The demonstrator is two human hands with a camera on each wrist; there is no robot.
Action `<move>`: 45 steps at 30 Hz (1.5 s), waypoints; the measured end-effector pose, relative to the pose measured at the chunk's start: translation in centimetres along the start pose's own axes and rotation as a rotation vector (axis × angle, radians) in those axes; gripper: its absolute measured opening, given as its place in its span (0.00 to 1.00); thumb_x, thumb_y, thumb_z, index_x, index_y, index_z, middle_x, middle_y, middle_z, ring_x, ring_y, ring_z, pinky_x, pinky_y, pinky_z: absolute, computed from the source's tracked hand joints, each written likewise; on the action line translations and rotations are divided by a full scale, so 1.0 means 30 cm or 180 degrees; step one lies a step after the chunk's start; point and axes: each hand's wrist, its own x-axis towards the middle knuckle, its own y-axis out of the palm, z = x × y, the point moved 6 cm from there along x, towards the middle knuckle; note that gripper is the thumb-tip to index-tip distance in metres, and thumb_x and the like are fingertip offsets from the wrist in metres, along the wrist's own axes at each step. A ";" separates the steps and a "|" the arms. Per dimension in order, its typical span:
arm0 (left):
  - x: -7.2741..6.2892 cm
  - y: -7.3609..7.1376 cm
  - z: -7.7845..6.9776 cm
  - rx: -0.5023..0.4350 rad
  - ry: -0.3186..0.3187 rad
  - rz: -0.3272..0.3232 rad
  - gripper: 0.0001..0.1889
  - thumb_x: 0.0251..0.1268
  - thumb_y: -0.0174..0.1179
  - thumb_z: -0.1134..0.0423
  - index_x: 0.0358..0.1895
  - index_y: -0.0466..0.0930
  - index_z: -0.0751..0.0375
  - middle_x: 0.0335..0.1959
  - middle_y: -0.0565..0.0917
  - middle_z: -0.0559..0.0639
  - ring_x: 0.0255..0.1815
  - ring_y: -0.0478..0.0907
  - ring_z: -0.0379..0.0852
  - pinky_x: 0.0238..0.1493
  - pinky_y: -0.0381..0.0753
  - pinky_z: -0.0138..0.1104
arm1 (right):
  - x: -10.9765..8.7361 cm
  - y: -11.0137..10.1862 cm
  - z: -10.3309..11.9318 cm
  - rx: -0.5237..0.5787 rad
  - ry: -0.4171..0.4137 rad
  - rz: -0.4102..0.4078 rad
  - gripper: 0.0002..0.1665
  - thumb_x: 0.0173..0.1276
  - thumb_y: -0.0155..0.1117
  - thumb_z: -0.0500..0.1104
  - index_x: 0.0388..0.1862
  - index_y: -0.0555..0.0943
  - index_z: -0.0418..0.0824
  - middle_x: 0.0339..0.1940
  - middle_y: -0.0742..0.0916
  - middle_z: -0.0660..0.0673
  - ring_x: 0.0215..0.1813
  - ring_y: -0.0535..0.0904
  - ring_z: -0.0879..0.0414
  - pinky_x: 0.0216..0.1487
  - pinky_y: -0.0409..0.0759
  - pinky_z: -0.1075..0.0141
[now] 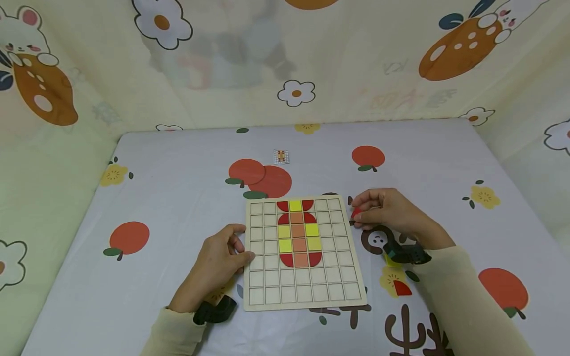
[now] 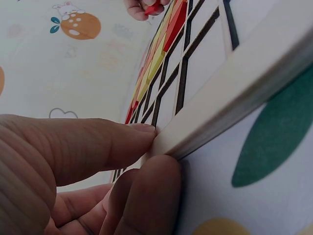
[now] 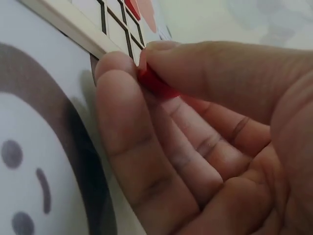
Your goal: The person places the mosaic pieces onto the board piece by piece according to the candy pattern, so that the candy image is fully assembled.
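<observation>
A light wooden grid board (image 1: pixel 262 284) lies on the table, with red quarter-round, yellow square and orange square tiles filling cells in its middle columns. At its left edge my left hand (image 1: pixel 222 254) pinches the rim; the left wrist view shows the thumb (image 2: pixel 112 144) on top and a finger against the side. Just off the board's upper right edge, my right hand (image 1: pixel 392 215) pinches a red tile (image 3: pixel 157 84) between thumb and fingertips. The tile's full outline is hidden by the fingers.
Beneath the right wrist lie a loose red quarter-round tile (image 1: pixel 403 288) and a yellow tile (image 1: pixel 393 261), partly covered by the wrist camera. A small pattern card (image 1: pixel 281 156) lies beyond the board. The white tablecloth (image 1: pixel 178 198) has printed fruit, and printed curtains hang behind.
</observation>
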 end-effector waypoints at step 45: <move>0.004 -0.004 -0.004 0.0057 -0.0029 0.0010 0.32 0.62 0.73 0.68 0.69 0.74 0.64 0.34 0.77 0.52 0.24 0.77 0.46 0.23 0.74 0.31 | -0.134 0.360 0.112 -0.0539 -0.0504 0.0883 0.05 0.66 0.70 0.32 0.41 0.87 0.37 0.28 0.88 0.48 0.30 0.82 0.57 0.31 0.82 0.69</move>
